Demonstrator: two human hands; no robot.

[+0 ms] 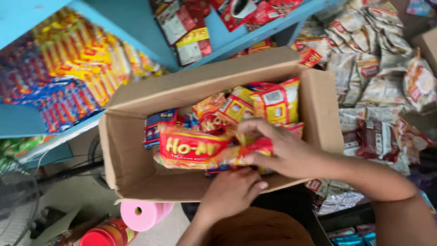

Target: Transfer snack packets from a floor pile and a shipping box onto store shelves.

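An open cardboard box (132,155) sits in front of me, holding several red, yellow and blue snack packets. My right hand (282,148) reaches in from the right and grips a strip of red-and-yellow snack packets (193,148) lying across the box's middle. My left hand (232,191) is at the box's near wall, fingers curled against the underside of the same strip. More yellow packets (277,102) stand at the back of the box.
A blue shelf (136,27) behind the box holds rows of yellow and blue sachets (73,77) and red packets. Hanging strips of pale and brown packets (378,82) fill the right. A pink roll (143,214) and a red-lidded jar (102,237) lie below the box.
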